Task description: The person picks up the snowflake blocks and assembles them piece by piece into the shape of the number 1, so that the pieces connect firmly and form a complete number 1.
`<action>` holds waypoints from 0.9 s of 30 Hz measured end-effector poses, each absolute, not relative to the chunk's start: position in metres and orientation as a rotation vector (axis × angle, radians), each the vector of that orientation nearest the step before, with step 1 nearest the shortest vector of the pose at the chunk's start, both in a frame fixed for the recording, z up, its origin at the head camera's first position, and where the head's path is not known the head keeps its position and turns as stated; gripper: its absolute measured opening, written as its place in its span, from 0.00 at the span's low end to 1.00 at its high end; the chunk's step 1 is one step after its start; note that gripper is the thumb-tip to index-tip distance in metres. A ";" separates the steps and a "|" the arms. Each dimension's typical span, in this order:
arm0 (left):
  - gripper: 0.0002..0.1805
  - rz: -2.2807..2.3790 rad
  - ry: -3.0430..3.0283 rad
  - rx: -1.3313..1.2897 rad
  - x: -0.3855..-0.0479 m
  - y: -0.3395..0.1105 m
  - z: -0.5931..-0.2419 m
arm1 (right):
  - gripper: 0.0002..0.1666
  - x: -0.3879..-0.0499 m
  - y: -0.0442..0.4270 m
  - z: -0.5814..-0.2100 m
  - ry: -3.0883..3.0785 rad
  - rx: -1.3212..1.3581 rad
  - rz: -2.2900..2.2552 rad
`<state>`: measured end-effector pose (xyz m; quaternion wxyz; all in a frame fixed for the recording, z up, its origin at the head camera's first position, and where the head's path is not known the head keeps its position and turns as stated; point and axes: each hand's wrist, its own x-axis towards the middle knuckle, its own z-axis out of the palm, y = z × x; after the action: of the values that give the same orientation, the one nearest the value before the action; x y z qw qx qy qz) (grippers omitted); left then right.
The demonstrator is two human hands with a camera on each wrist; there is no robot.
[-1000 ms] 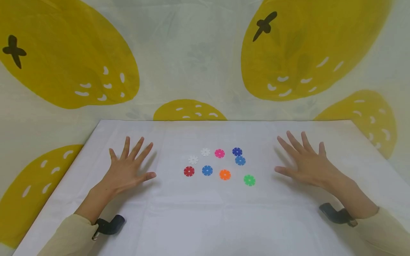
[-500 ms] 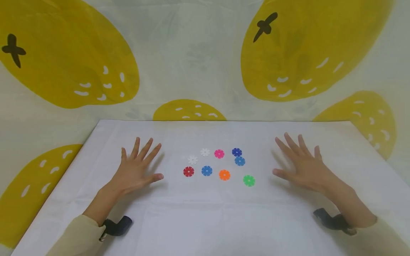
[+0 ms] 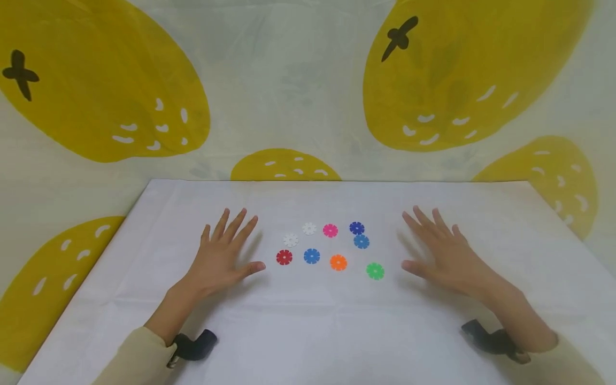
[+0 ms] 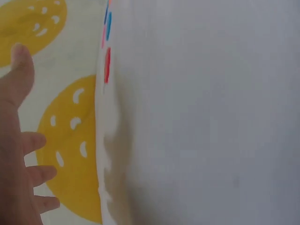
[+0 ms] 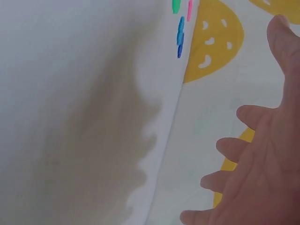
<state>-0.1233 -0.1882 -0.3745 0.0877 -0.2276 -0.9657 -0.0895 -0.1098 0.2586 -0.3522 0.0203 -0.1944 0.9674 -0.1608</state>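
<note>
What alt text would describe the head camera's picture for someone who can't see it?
A person's left hand and right hand hover, fingers spread, on either side of nine small notched discs in mixed colours. The discs lie on a white table, before a pale backdrop printed with big yellow shapes.

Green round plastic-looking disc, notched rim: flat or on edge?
Flat on the white cloth tabletop: the green disc shows its round face in the head view, thin sliver in the right wrist view.
</note>
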 end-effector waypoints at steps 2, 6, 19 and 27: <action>0.50 -0.298 -2.843 -0.670 -0.122 -0.180 -0.373 | 0.54 -0.108 0.255 -0.351 2.981 -0.606 -0.553; 0.46 -0.399 -2.775 -0.673 -0.120 -0.162 -0.372 | 0.52 -0.106 0.246 -0.348 2.903 -0.564 -0.711; 0.28 -0.926 -2.722 -0.914 -0.118 -0.085 -0.376 | 0.30 -0.109 0.223 -0.357 2.784 -0.631 -1.050; 0.24 -0.779 -2.867 -0.918 -0.118 -0.050 -0.379 | 0.23 -0.114 0.213 -0.364 2.722 -0.592 -1.027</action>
<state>-0.1179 -0.0502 -0.3795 0.0161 -0.2953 -0.9218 -0.2505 -0.1136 0.2125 -0.3644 0.0862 -0.1988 0.9134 -0.3447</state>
